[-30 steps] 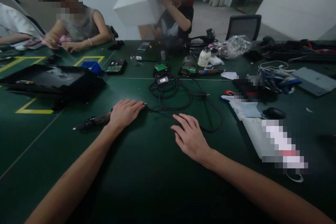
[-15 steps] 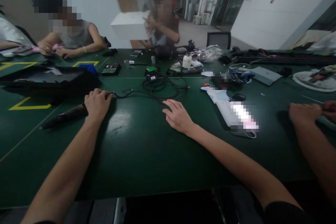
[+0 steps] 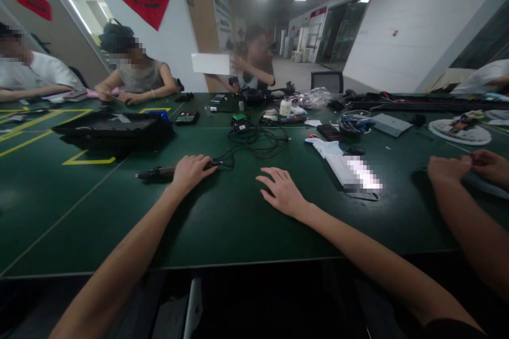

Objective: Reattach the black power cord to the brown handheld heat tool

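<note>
Head camera view: from where I stood, the person's left hand [image 3: 193, 171] lay palm down over the rear of a dark handheld tool [image 3: 161, 174], whose tip pointed left along the green worktop [image 3: 238, 222]. The fingers reached toward the tool's cord end; whether they were clamped on it or merely draped across, I could not tell. From there a black cord [image 3: 228, 163] looped away to a loose coil beyond the two hands, with a small black adapter [image 3: 241, 126] at its far left side.

The right hand [image 3: 283, 190] hung low over the worktop, or rested on it, its fingers spread apart and holding nothing, well apart from the tool.

Beyond the left arm sat a shallow black tray [image 3: 127, 140], just behind a yellow tape corner [image 3: 89, 161]. To the right of the right hand lay a long pale packet [image 3: 336, 167], partly blurred out, with a black mouse [image 3: 357, 151] just beside it. Farther right, a co-worker's hand [image 3: 449, 167] was near a white round grille [image 3: 437, 131]. Across the worktop, another person [image 3: 260, 69] held up a white box [image 3: 210, 64].
</note>
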### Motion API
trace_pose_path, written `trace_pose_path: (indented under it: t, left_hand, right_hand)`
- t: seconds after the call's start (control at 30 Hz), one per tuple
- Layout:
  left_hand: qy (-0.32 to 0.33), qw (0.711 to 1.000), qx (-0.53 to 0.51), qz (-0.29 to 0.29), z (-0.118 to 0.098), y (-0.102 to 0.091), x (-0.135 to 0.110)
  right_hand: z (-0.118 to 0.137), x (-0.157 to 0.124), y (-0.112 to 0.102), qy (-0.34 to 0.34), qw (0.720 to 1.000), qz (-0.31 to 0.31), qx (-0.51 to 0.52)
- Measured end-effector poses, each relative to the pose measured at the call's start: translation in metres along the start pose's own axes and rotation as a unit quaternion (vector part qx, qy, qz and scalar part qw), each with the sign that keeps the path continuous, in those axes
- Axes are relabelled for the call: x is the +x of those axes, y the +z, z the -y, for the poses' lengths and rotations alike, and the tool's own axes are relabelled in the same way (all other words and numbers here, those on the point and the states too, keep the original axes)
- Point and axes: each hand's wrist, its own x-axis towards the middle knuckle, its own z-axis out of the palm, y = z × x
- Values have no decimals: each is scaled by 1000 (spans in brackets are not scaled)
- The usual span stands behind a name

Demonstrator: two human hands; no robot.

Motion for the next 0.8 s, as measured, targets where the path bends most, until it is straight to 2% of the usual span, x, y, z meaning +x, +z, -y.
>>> trace_pose_path:
  t: [0.1, 0.2, 0.27, 0.33, 0.47, 0.57, 0.8]
  left_hand:
    - [73, 997, -27, 2, -52, -1, 5]
    - [150, 987, -50, -1, -104, -4, 4]
    - [205, 977, -65, -2, -132, -9, -2]
    - [249, 965, -76, -4, -151, -16, -10]
    - [302, 950, -83, -15, -163, -27, -25]
    - [325, 942, -81, -30, -160, -29, -28]
    - [331, 939, -88, -33, -158, -23, -23]
  right_hand:
    - [11, -8, 0, 17, 1000, 5, -18]
    - [9, -16, -4, 23, 999, 1, -32]
    - [3, -22, -8, 10, 1000, 2, -18]
    - [-3, -26, -13, -22, 999, 17, 22]
    - [-13, -31, -18, -91, 986, 56, 125]
    - [-15, -33, -18, -81, 982, 36, 170]
    - [-3, -33, -17, -35, 993, -62, 97]
